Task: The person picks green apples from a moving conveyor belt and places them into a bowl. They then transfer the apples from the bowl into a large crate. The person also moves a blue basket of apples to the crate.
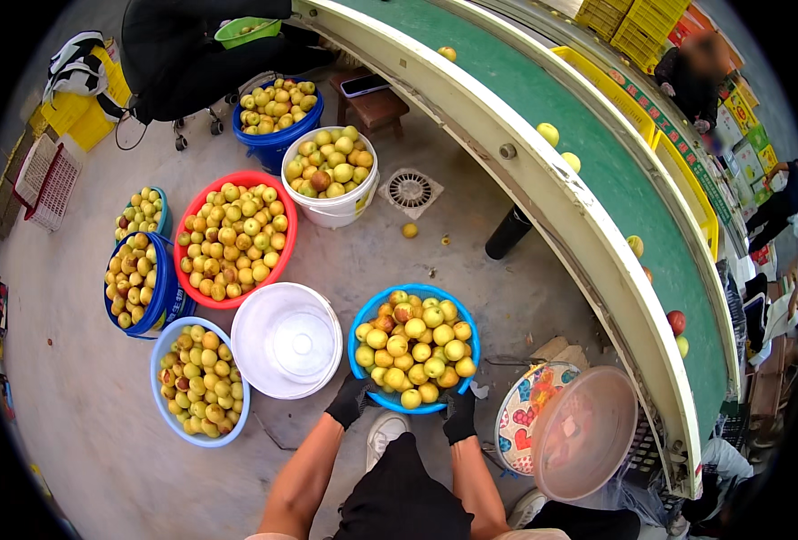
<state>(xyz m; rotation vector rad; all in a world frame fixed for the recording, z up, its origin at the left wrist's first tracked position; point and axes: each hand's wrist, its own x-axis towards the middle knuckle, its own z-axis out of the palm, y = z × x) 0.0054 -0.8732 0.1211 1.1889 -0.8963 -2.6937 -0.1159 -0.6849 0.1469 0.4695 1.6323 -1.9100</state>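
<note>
My left hand [350, 401], in a black glove, grips the lower left rim of a blue plastic basket [474, 332]. My right hand [460, 416], gloved the same way, holds its lower right rim. The basket is heaped with round yellow-green fruit [414, 344], some blushed brown. Whether it rests on the floor or is lifted, I cannot tell. Just left of it stands an empty white bucket [284, 337]. Beyond my left hand is a light blue basin [158, 405] full of the same fruit.
A red basin [290, 236], a blue bucket [173, 287] and a white bucket [335, 212] hold more fruit. Along the right curves a green conveyor belt [615, 196] with scattered fruit. A cushioned stool [515, 422] and a translucent basin [584, 439] are at my right. Other people sit nearby.
</note>
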